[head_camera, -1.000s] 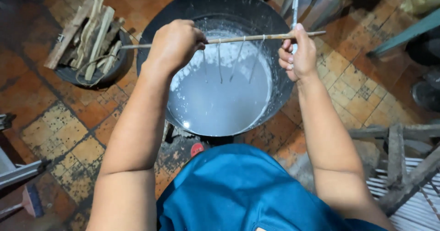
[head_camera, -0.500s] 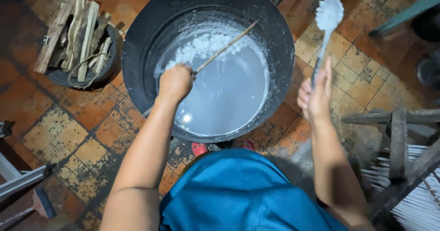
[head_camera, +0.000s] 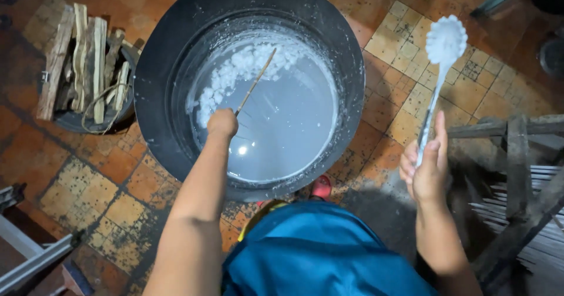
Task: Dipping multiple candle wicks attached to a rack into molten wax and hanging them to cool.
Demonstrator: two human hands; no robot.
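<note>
A large black pot (head_camera: 158, 78) stands on the tiled floor, filled with milky white liquid (head_camera: 288, 125) and white clumps (head_camera: 235, 69) floating at its far left. My left hand (head_camera: 222, 122) is over the liquid, closed on a thin wooden stick (head_camera: 255, 81) that slants away toward the clumps. Thin strands seem to hang from the stick. To the right of the pot, my right hand (head_camera: 426, 166) grips the handle of a metal skimmer (head_camera: 445, 40), held upright with white lumps on its round head.
A dark basin of split firewood (head_camera: 82, 67) sits left of the pot. A wooden rack (head_camera: 517, 172) with thin sticks stands at the right. Metal frame parts (head_camera: 29, 255) lie at lower left. My blue clothing (head_camera: 317, 255) fills the bottom centre.
A second ago both hands held the stick level across the pot. My right hand has let go and now lifts the skimmer beside the pot; my left hand has swung the stick toward the clumps.
</note>
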